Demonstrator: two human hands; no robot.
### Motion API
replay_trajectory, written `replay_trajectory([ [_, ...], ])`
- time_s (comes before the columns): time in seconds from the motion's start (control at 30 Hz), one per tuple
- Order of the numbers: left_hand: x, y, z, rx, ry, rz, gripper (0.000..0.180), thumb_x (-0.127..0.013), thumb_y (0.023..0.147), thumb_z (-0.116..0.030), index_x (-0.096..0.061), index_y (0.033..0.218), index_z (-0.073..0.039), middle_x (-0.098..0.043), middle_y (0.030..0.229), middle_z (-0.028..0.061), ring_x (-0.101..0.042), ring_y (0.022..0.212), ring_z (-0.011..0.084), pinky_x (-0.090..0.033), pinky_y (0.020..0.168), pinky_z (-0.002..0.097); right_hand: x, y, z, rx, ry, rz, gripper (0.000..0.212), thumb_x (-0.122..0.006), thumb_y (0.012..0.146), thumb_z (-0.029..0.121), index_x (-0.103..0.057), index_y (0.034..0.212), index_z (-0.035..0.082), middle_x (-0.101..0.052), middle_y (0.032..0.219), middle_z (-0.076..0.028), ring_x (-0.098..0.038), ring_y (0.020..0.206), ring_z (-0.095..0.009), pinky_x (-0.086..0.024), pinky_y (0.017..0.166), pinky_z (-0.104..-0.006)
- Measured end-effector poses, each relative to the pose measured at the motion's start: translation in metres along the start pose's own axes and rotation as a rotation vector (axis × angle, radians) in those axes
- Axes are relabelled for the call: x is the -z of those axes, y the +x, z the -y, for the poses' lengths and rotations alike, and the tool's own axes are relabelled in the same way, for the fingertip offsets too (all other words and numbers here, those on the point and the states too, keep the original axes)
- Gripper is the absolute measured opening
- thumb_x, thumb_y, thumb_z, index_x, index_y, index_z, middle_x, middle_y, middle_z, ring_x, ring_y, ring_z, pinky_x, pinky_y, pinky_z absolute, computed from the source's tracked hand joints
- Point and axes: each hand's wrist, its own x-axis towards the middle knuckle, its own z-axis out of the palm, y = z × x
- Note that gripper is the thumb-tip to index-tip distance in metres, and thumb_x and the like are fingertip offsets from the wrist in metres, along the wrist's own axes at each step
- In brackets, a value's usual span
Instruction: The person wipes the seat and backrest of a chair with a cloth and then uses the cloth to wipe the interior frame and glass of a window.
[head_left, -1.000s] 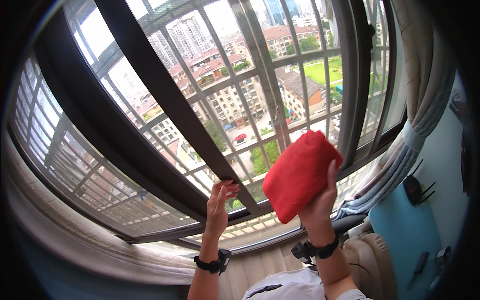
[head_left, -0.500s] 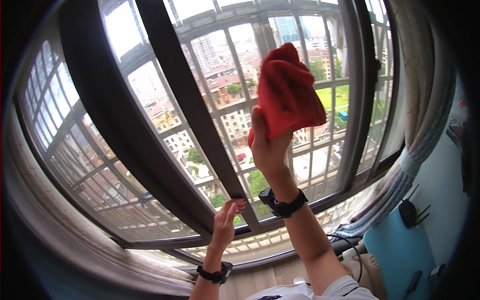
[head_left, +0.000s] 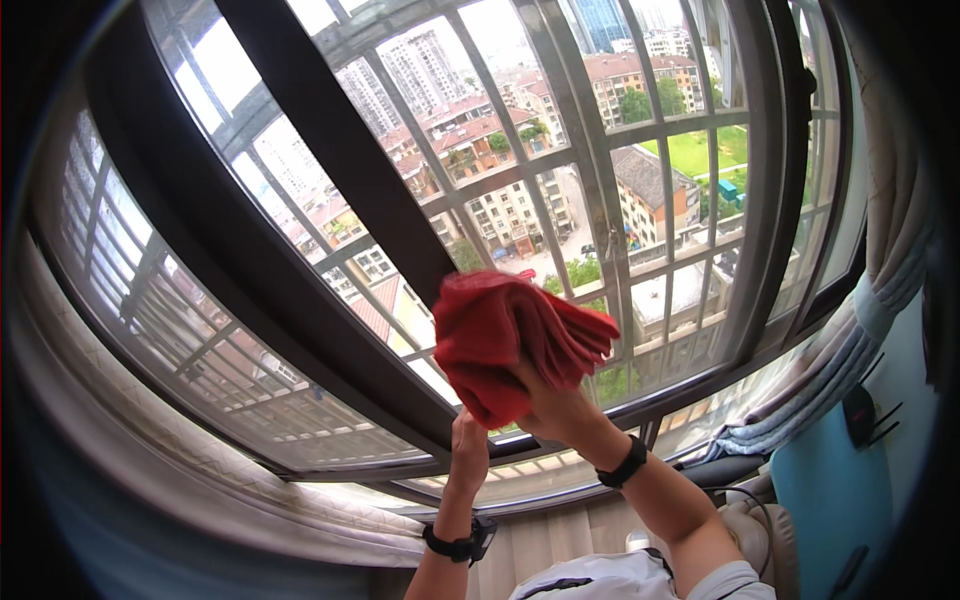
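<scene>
A bunched red cloth [head_left: 500, 345] is held in my right hand [head_left: 556, 408], its folds fanning out to the right. It lies in front of the dark upright window frame [head_left: 375, 200], low on the window, and its surface is slightly smeared by motion. Just below the cloth, my left hand [head_left: 468, 447] is curled at the bottom of that upright; the cloth hides its fingertips. Glass panes [head_left: 655, 330] stretch to the right of the cloth. A black band is on each wrist.
Outside bars [head_left: 610, 200] run beyond the glass. Curtains hang at both sides, the right one [head_left: 880, 290] tied back. At the lower right stand a blue surface [head_left: 825, 480] and a black device with antennas [head_left: 860, 415]. Wood flooring [head_left: 560, 525] shows below.
My right hand has brought the red cloth down and to the left, from the right pane to the dark upright. My left hand stays low by the frame. The view has shifted slightly.
</scene>
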Motion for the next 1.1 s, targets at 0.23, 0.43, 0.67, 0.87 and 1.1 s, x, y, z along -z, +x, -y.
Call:
replay_trajectory([
  [0.23, -0.015, 0.008, -0.009, -0.008, 0.041, 0.043, 0.028, -0.035, 0.1, -0.021, -0.052, 0.107, 0.0, -0.06, 0.098, 0.0099, -0.062, 0.092, 0.0187, -0.047, 0.087, 0.0342, -0.001, -0.115, -0.061, -0.096, -0.235, 0.08, 0.063, -0.076, 0.067, 0.019, -0.057, 0.127, 0.018, -0.052, 0.131, -0.018, -0.049, 0.122, -0.04, -0.038, 0.105, -0.0513],
  [0.43, -0.015, 0.004, -0.005, -0.059, 0.202, -0.065, 0.028, -0.036, 0.102, -0.023, -0.051, 0.106, 0.001, -0.058, 0.095, 0.0104, -0.065, 0.088, 0.0212, -0.048, 0.084, 0.0324, 0.051, -0.144, -0.103, -0.382, -0.248, -0.376, 0.057, -0.067, 0.079, 0.009, -0.05, 0.133, 0.012, -0.048, 0.135, -0.02, -0.039, 0.13, -0.045, -0.03, 0.108, -0.0523],
  [0.67, -0.033, 0.003, 0.003, -0.14, 0.238, -0.1, 0.023, -0.046, 0.1, -0.016, -0.05, 0.114, 0.001, -0.06, 0.096, 0.0103, -0.061, 0.094, 0.0173, -0.048, 0.091, 0.0318, 0.126, -0.095, -0.161, -0.584, 0.243, -1.253, 0.051, -0.048, 0.102, 0.025, -0.038, 0.14, -0.007, -0.039, 0.147, -0.018, -0.048, 0.127, -0.024, -0.034, 0.107, -0.0346],
  [0.87, -0.041, -0.002, -0.006, -0.125, 0.284, -0.071, 0.02, -0.047, 0.098, -0.009, -0.05, 0.113, 0.003, -0.061, 0.101, 0.0128, -0.06, 0.096, 0.0189, -0.046, 0.094, 0.0329, 0.116, 0.024, -0.136, -0.827, -0.676, -1.045, 0.062, -0.046, 0.1, 0.03, -0.02, 0.148, 0.0, -0.016, 0.15, -0.035, -0.033, 0.132, -0.052, -0.035, 0.103, -0.0526],
  [1.1, -0.037, -0.003, -0.002, -0.116, 0.251, -0.086, 0.024, -0.046, 0.099, -0.014, -0.051, 0.112, 0.005, -0.062, 0.1, 0.014, -0.061, 0.093, 0.0192, -0.046, 0.091, 0.032, 0.057, 0.098, 0.008, -0.016, -0.43, -0.357, 0.08, -0.071, 0.071, 0.02, -0.041, 0.146, 0.024, -0.022, 0.152, -0.028, -0.016, 0.138, -0.057, -0.014, 0.104, -0.0739],
])
